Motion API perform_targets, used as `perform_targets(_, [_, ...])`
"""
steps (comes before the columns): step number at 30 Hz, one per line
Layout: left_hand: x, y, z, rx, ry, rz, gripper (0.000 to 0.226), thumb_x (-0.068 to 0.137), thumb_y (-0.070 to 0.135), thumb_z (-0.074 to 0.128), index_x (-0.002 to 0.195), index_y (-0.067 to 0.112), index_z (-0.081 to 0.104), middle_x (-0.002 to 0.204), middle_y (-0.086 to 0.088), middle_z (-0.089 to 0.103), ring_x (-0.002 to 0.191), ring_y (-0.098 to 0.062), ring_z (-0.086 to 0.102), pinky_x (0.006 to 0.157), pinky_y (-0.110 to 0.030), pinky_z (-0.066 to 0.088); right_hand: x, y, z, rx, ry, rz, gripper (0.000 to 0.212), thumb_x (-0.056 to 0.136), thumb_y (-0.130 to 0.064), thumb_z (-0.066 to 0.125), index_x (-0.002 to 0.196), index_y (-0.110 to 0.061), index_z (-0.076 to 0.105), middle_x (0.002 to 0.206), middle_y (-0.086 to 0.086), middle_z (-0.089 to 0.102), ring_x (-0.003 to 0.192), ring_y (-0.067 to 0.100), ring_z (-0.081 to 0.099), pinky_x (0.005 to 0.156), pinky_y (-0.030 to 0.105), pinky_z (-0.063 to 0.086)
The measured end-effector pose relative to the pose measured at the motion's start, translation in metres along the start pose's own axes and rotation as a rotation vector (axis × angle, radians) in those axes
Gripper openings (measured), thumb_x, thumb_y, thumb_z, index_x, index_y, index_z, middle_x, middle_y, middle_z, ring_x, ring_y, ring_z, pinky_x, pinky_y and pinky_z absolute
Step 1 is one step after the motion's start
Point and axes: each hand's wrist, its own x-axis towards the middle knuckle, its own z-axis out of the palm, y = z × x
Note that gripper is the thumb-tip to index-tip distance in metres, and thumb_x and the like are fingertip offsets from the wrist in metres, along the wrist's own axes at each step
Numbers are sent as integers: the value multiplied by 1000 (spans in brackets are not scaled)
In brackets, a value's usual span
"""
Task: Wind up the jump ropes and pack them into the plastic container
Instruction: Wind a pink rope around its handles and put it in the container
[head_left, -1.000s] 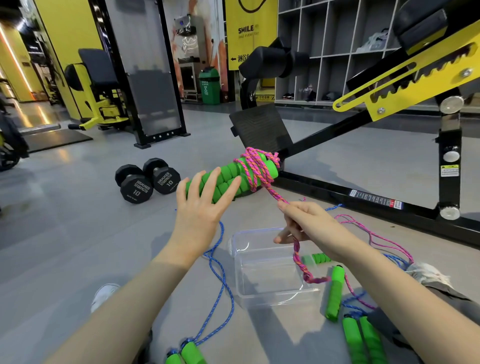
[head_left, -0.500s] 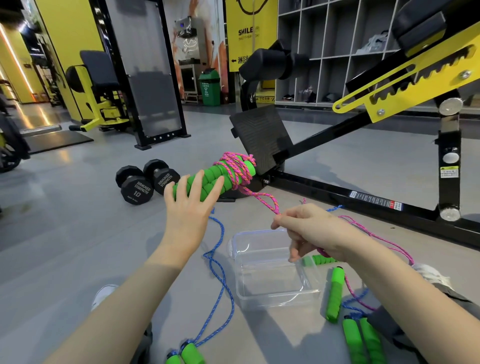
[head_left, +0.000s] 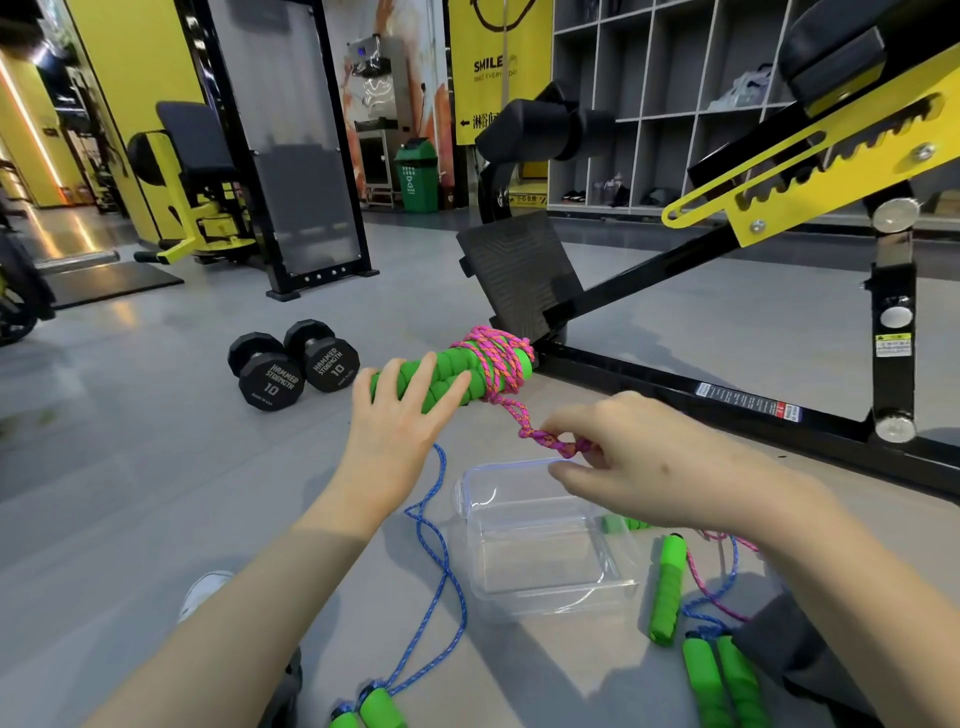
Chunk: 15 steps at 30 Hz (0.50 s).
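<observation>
The long run of pink rope that trailed from my right hand down to the floor a second ago is gone. It is now wound round the end of the paired green foam handles, leaving a short tail, so I judge this rope nearly ready to pack. My right hand pinches that tail between thumb and fingertips. My left hand grips the handles, raised just beyond the far edge of the clear plastic container.

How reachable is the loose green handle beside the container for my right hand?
Probably yes: the green handle lies uncovered on the floor beside the plastic container, near the right hand, though that hand is pinching the pink jump rope.
</observation>
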Motion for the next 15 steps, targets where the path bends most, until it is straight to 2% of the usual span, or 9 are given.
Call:
perform_targets(3, [6, 4, -5, -42, 21, 94, 69, 64, -12, 43, 127, 16, 48, 122, -21, 59, 98, -38, 50, 82, -47, 33, 1, 6, -10, 10, 49, -127, 20, 93, -27, 50, 105, -21, 65, 70, -15, 49, 64, -1, 43, 60, 20, 32])
perform_targets(6, [10, 13, -17, -102, 34, 193, 54, 75, -11, 35, 122, 12, 48, 122, -16, 61, 99, -38, 56, 84, -47, 35, 4, 18, -17, 104, 176, -207, 22, 89, -28, 50, 98, -20, 69, 70, -22, 40, 69, -12, 45, 61, 9, 33])
perform_targets(7, [12, 17, -22, -132, 53, 221, 44, 85, -9, 26, 117, 9, 49, 120, -15, 63, 97, -38, 60, 83, -46, 37, 4, 24, -18, 117, 211, -197, 24, 88, -29, 49, 97, -19, 69, 70, -20, 40, 69, -10, 45, 60, 9, 33])
perform_targets(9, [16, 27, -32, -195, 102, 274, 40, 96, -6, 15, 105, 7, 52, 116, -13, 66, 95, -36, 63, 83, -46, 42, 4, 34, -19, 132, 276, -165, 25, 89, -29, 48, 99, -18, 69, 74, -15, 44, 69, -5, 46, 62, 10, 34])
perform_targets(12, [18, 40, -42, -258, 162, 364, 30, 99, -4, 25, 99, 8, 52, 116, -12, 66, 97, -35, 63, 86, -46, 44, 3, 48, -21, 176, 341, -102, 19, 93, -26, 51, 97, -19, 68, 79, -8, 49, 74, 6, 50, 65, 16, 37])
perform_targets(15, [20, 48, -49, -320, 208, 433, 23, 99, -1, 35, 100, 8, 56, 117, -12, 66, 98, -35, 63, 86, -47, 47, 3, 57, -19, 248, 335, -47, 15, 94, -24, 53, 95, -22, 68, 81, -8, 51, 79, 7, 51, 69, 16, 37])
